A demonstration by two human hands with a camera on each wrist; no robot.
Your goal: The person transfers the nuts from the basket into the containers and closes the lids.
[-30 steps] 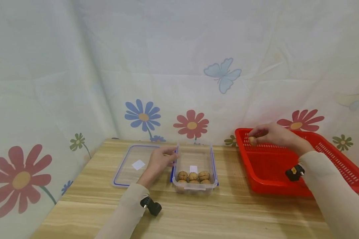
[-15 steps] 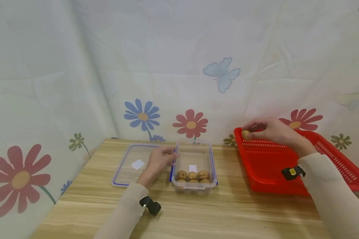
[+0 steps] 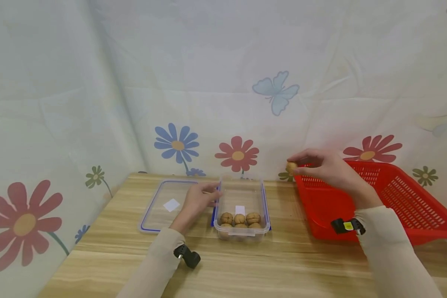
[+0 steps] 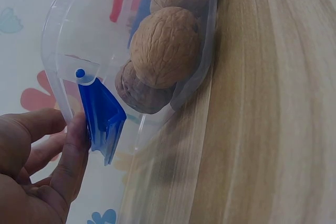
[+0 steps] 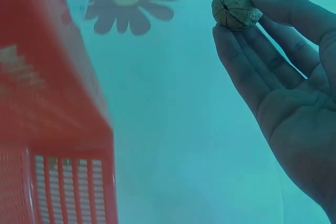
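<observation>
Wrinkled and tan, a single walnut (image 3: 292,167) sits pinched between the fingertips (image 5: 265,4) of the right hand (image 3: 325,168), held in the air just past the left rim of the red basket (image 3: 390,198). That basket is hard plastic with slotted, mesh-like walls, and it sits on the table under and behind the wrist.

Off to the left of the nut, and lower, a clear plastic box (image 3: 242,209) stands open on the pale wood-grain table (image 3: 283,265), with several rough, rounded walnuts (image 3: 240,220) heaped at its near end. The left hand (image 3: 197,203) rests against the box's left side, its thumb touching the blue clip (image 4: 102,119); its fingers curl loosely and do not visibly close round anything. Beneath that hand lies the flat clear lid (image 3: 163,205), edged in blue. Flower-printed cloth (image 3: 238,155) hangs behind everything.
</observation>
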